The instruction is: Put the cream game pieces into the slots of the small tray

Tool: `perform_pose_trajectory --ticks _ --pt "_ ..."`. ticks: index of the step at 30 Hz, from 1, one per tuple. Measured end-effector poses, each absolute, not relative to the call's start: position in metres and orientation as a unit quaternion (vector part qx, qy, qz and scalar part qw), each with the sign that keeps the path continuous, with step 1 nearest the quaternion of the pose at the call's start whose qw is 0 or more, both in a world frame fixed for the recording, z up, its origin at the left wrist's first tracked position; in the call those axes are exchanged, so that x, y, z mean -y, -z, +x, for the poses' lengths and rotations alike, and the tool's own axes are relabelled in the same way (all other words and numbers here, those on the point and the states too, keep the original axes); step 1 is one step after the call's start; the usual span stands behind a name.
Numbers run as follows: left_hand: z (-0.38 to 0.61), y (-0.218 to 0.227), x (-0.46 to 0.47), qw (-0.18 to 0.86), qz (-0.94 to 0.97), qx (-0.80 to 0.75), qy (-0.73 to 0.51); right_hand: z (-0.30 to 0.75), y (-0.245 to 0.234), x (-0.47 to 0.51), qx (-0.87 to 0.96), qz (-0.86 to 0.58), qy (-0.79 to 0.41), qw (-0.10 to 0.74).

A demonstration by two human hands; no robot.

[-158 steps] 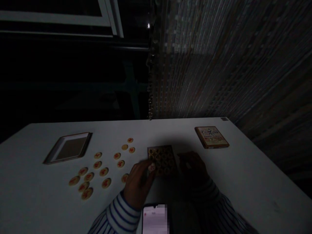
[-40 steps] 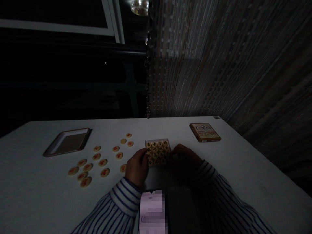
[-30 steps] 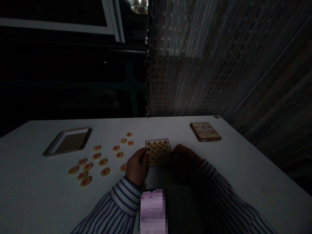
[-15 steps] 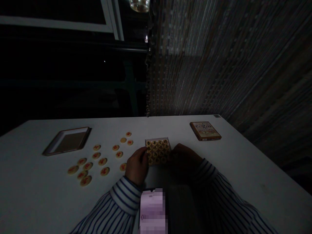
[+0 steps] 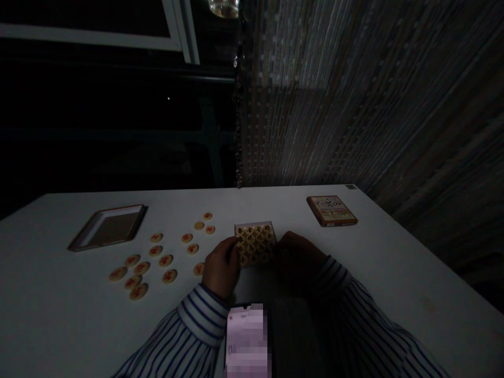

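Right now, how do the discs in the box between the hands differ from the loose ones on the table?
The boxed discs carry dark marks; most loose discs carry red ones. The boxed discs sit in close rows between the left hand and right hand; the loose discs lie scattered to the left. Both kinds are round and yellowish.

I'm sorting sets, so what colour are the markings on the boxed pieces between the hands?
Black, on tan pieces, seen in the head view.

Wears a white, blue-striped left sleeve point(image 5: 173, 346) at seven o'clock, matching right sleeve point(image 5: 378, 325) at five — shows stripes circling the left cuff point(image 5: 203, 313).
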State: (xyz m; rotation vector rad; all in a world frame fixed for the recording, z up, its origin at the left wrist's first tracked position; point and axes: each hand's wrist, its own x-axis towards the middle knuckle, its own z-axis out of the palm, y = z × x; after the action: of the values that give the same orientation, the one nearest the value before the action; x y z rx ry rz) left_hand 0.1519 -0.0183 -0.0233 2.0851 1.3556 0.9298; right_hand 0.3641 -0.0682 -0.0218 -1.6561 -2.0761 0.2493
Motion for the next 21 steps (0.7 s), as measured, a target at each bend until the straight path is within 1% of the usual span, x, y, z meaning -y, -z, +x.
perform_pose_trajectory --ticks 15,21 --pt "0.1526 0.0223 0.0178 0.239 0.76 -0.508 -0.328 0.3711 0.0284 0.0637 0.771 -0.585 -0.097 0.233" --pt "0.1527 0.0219 0.0178 0.23 0.764 -0.503 -0.333 0.3666 0.019 0.0662 0.766 -0.591 -0.106 0.23"
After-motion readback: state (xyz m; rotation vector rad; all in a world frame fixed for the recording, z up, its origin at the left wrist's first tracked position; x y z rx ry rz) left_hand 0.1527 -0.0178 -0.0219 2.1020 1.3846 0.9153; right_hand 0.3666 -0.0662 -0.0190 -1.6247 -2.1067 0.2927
